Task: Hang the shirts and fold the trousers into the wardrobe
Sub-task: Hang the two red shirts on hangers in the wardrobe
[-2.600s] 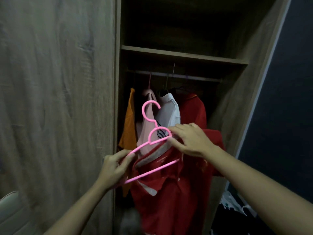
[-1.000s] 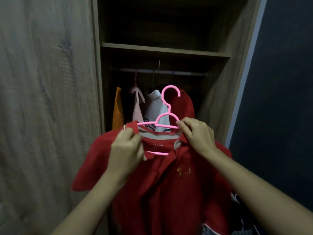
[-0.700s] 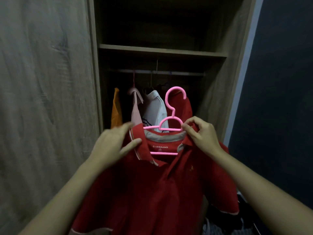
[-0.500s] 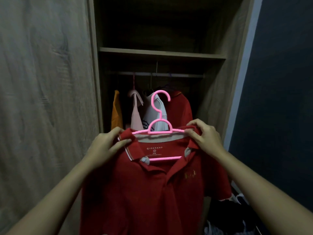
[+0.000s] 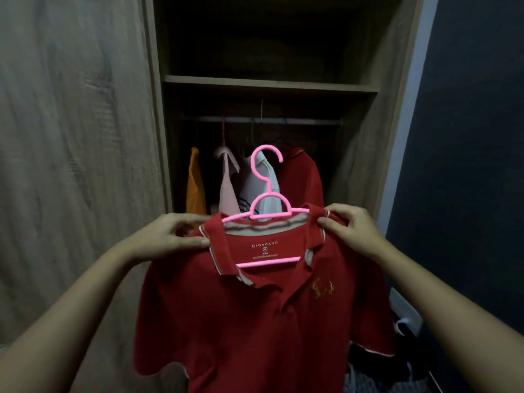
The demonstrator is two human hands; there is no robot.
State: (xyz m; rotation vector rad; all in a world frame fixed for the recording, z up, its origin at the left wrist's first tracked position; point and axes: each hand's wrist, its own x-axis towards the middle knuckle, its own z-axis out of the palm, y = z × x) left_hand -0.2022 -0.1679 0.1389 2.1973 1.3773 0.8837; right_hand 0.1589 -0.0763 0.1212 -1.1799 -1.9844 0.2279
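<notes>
Hung shirts (image 5: 306, 180) crowd the left and middle of the rail (image 5: 317, 122); its right end is bare. The shelf (image 5: 269, 84) caps it above; the door panel (image 5: 79, 137) blocks the left; the red shirt (image 5: 255, 321) spans the near side.

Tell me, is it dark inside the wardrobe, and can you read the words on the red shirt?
Head view: dim overall, the wardrobe nearly black above its shelf, the rail faint. Head view: the red shirt has a sharp label reading GIORDANO; the pink hanger stands out bright.
</notes>
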